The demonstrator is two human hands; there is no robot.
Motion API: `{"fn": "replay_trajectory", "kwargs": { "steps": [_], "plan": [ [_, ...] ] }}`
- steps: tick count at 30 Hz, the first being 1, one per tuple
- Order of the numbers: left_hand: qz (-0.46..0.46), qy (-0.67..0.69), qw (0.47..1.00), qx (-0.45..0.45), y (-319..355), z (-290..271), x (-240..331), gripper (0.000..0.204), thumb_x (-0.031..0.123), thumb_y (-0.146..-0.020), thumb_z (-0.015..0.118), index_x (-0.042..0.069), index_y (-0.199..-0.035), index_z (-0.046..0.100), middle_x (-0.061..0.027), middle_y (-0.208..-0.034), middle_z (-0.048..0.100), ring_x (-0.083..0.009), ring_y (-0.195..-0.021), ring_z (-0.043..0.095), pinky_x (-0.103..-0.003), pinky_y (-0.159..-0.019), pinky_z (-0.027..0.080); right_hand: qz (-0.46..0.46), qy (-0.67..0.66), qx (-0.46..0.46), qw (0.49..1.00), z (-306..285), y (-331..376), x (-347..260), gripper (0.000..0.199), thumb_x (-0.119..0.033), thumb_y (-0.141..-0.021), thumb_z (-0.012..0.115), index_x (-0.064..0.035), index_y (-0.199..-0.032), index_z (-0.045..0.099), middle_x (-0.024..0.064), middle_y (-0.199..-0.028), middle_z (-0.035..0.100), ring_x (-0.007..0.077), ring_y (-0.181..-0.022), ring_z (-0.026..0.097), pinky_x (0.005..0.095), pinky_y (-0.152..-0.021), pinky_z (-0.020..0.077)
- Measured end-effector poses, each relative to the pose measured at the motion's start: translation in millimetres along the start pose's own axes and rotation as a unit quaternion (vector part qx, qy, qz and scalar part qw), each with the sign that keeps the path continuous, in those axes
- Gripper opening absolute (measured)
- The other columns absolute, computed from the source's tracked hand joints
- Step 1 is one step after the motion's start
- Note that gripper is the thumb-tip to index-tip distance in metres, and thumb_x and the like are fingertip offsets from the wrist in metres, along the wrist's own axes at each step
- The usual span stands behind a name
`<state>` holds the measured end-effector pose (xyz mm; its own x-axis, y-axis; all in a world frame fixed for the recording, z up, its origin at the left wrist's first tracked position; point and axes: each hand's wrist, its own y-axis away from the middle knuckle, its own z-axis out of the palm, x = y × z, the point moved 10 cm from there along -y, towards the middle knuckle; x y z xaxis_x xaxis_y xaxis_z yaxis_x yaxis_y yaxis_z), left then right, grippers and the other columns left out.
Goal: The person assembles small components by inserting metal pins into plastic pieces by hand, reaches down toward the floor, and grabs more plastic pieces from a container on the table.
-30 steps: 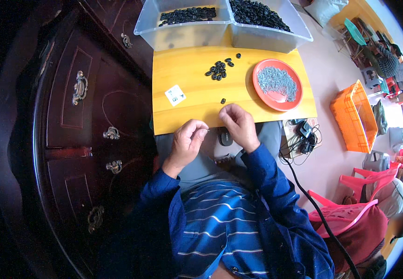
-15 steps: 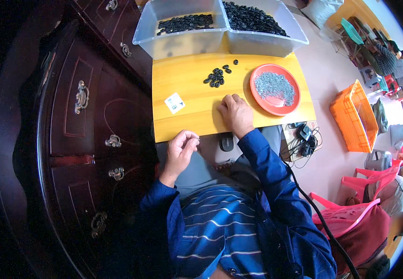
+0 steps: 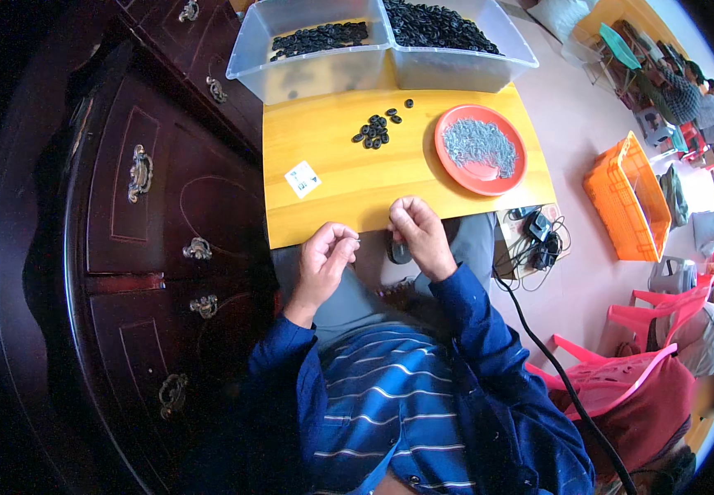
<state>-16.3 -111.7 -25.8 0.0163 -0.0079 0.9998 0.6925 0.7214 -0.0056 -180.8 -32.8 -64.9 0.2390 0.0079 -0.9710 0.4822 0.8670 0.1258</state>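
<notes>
My left hand [image 3: 326, 254] hovers over my lap just below the near edge of the yellow table [image 3: 332, 157]. Its fingertips pinch a small thin piece that looks like metal. My right hand [image 3: 416, 233] is at the table's edge, a little apart from the left. Its fingers are curled shut on something tiny, apparently a black ring, which they mostly hide. A small heap of black rings [image 3: 373, 130] lies farther back on the table. Beside the heap, an orange-red plate [image 3: 497, 175] holds several grey metal pieces.
Two clear plastic bins [image 3: 316, 70] [image 3: 456, 66] of black rings stand along the table's far edge, and a small white card [image 3: 302, 179] lies on it. A dark wooden cabinet [image 3: 143, 206] is at my left. An orange crate [image 3: 629, 198], cables [image 3: 538, 239] and pink chairs [image 3: 645, 330] are on my right.
My right hand reached onto the table, then drew back to its edge with fingers pinched. A loose black ring near that spot is gone. My left hand stayed over my lap.
</notes>
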Motion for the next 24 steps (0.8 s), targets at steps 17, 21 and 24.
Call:
{"fn": "replay_trajectory", "kwargs": {
  "steps": [17, 21, 24],
  "plan": [
    [-0.013, -0.008, 0.998, -0.060, -1.3, 48.3, 3.1, 0.006, 0.006, -0.098, 0.059, 0.001, -0.097, 0.063, 0.0006, -0.084, 0.064, -0.0048, -0.071, 0.058, -0.021, -0.065, 0.048, 0.104, -0.234, -0.026, 0.966, -12.6, 75.4, 17.4, 0.022, -0.013, -0.099, 0.065, -0.0048, -0.119, 0.063, 0.0042, -0.100, 0.071, 0.0098, -0.080, 0.064, 0.0244, -0.071, 0.0533],
    [0.008, -0.043, 0.997, -0.069, -0.8, 56.3, 13.5, 0.006, 0.005, -0.097, 0.060, 0.000, -0.099, 0.063, -0.0011, -0.084, 0.064, -0.0068, -0.073, 0.059, -0.023, -0.067, 0.049, 0.097, -0.285, -0.026, 0.953, -13.2, 76.7, 13.1, 0.019, -0.016, -0.101, 0.063, -0.0056, -0.116, 0.061, 0.0053, -0.097, 0.070, 0.0118, -0.079, 0.065, 0.0265, -0.072, 0.0547],
    [0.025, -0.063, 0.995, -0.074, -0.4, 60.3, 19.0, 0.007, 0.005, -0.096, 0.061, 0.000, -0.100, 0.064, -0.0031, -0.085, 0.066, -0.0090, -0.075, 0.061, -0.025, -0.069, 0.050, 0.076, -0.303, -0.040, 0.949, -6.8, 78.1, 5.3, 0.015, -0.018, -0.102, 0.061, -0.0065, -0.111, 0.059, 0.0056, -0.097, 0.070, 0.0115, -0.079, 0.064, 0.0269, -0.072, 0.0547]
  ]
}}
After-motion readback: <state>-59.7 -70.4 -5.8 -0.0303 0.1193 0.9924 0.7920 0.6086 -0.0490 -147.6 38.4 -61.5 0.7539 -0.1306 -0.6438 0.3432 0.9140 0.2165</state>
